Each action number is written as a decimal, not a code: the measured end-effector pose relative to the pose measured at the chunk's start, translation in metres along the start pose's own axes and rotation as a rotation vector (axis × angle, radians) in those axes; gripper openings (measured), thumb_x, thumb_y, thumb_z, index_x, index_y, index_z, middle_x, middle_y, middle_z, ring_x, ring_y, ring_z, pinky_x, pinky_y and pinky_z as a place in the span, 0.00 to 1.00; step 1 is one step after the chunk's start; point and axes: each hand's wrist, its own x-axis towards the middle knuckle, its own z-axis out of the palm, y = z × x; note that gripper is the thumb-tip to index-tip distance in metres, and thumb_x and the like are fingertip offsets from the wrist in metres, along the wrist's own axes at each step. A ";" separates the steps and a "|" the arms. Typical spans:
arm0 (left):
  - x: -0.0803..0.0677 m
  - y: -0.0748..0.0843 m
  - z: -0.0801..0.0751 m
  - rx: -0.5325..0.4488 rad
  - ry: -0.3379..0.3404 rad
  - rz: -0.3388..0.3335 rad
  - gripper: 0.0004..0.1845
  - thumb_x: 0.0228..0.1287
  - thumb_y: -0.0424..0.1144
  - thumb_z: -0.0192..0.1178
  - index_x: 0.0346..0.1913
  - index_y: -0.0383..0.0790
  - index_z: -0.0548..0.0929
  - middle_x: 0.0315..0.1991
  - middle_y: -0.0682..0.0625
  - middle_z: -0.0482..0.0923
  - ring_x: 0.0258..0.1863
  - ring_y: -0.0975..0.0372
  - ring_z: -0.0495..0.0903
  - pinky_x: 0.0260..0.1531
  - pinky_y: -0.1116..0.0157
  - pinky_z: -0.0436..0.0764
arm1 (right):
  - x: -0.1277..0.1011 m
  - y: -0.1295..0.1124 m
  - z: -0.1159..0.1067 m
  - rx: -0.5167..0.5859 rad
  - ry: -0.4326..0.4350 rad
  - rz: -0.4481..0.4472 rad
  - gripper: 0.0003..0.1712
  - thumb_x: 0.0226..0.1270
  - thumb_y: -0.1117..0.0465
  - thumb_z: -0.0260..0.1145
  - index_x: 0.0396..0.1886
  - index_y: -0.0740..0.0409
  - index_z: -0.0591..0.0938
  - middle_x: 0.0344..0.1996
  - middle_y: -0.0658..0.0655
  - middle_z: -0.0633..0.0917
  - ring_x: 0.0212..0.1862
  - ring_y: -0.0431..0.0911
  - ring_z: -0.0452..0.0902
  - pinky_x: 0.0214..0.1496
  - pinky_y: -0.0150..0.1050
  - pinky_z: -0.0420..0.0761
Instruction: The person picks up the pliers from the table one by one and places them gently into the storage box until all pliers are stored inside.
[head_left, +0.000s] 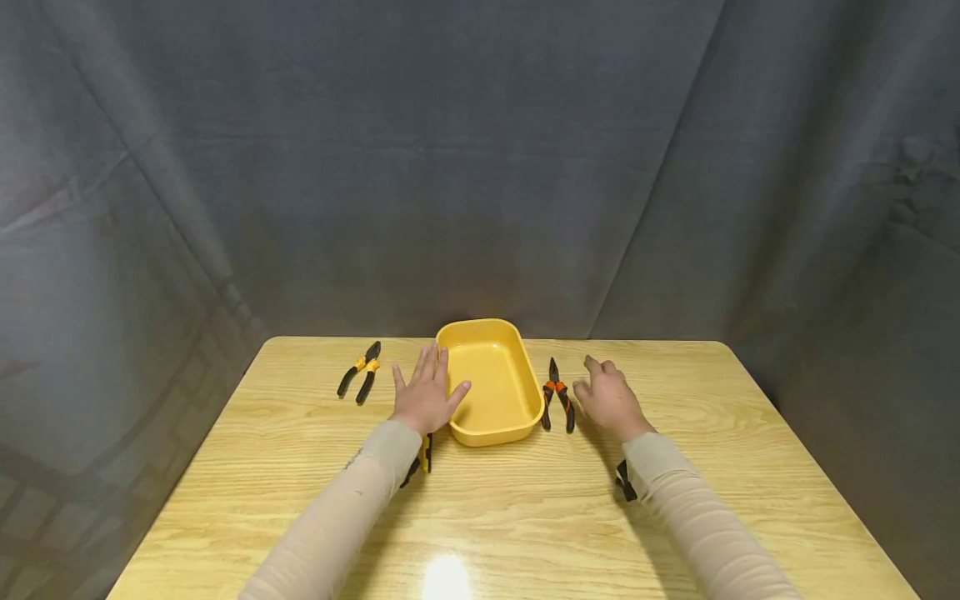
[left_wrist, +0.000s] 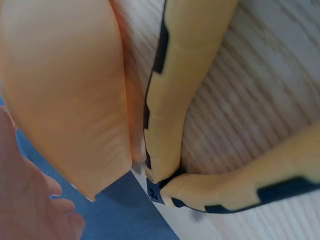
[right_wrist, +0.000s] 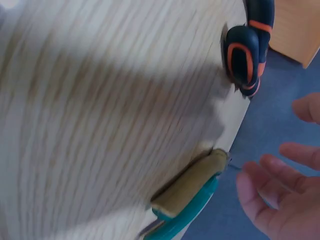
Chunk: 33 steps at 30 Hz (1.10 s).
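A yellow tray (head_left: 525,408) stands in the middle of the wooden table (head_left: 285,467). My left hand (head_left: 425,393) lies flat beside the tray's left wall, fingers straight and thumb against the rim. Under its wrist lie yellow-and-black pliers (head_left: 423,457), whose handles (left_wrist: 170,100) show next to the tray wall (left_wrist: 65,100). My right hand (head_left: 606,393) hovers with relaxed fingers and holds nothing, just right of orange-and-black pliers (head_left: 557,393). Those pliers' handle ends (right_wrist: 247,50) and my fingers (right_wrist: 280,195) appear in the right wrist view.
A second pair of yellow-and-black pliers (head_left: 360,372) lies at the far left of the table. A teal-and-tan handled tool (right_wrist: 190,200) lies under my right wrist, seen as a dark tip (head_left: 625,482). A grey cloth backdrop (head_left: 480,167) surrounds the table.
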 end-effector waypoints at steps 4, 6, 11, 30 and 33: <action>0.000 0.000 0.002 0.000 -0.008 -0.002 0.44 0.78 0.64 0.41 0.82 0.38 0.45 0.82 0.41 0.39 0.81 0.51 0.38 0.71 0.32 0.36 | 0.001 -0.006 0.002 0.040 -0.022 -0.004 0.33 0.78 0.56 0.56 0.72 0.76 0.64 0.67 0.80 0.66 0.62 0.71 0.71 0.62 0.63 0.75; 0.000 -0.001 0.002 -0.004 -0.008 -0.002 0.45 0.78 0.64 0.41 0.82 0.36 0.45 0.82 0.41 0.39 0.81 0.51 0.38 0.71 0.32 0.37 | 0.002 -0.007 0.004 0.052 -0.033 -0.002 0.31 0.77 0.57 0.58 0.69 0.76 0.67 0.67 0.80 0.67 0.60 0.69 0.74 0.58 0.61 0.78; 0.001 -0.001 0.003 -0.012 -0.021 -0.011 0.46 0.78 0.64 0.41 0.81 0.34 0.45 0.82 0.40 0.40 0.81 0.51 0.39 0.72 0.33 0.38 | 0.005 -0.009 0.010 0.097 -0.052 0.008 0.28 0.75 0.58 0.62 0.62 0.78 0.71 0.54 0.78 0.77 0.49 0.63 0.83 0.46 0.53 0.84; 0.002 0.002 -0.001 -0.033 -0.097 -0.012 0.46 0.78 0.62 0.43 0.81 0.34 0.42 0.82 0.41 0.35 0.81 0.52 0.36 0.74 0.36 0.37 | 0.008 -0.012 0.025 0.112 -0.103 0.071 0.21 0.69 0.60 0.67 0.46 0.77 0.77 0.24 0.58 0.77 0.22 0.45 0.68 0.25 0.36 0.69; 0.004 0.001 -0.001 -0.010 -0.105 -0.013 0.45 0.78 0.62 0.42 0.81 0.34 0.42 0.82 0.42 0.34 0.81 0.52 0.35 0.75 0.38 0.37 | 0.008 -0.015 0.025 0.118 -0.103 0.081 0.15 0.67 0.62 0.69 0.39 0.72 0.77 0.24 0.58 0.77 0.24 0.46 0.69 0.27 0.37 0.71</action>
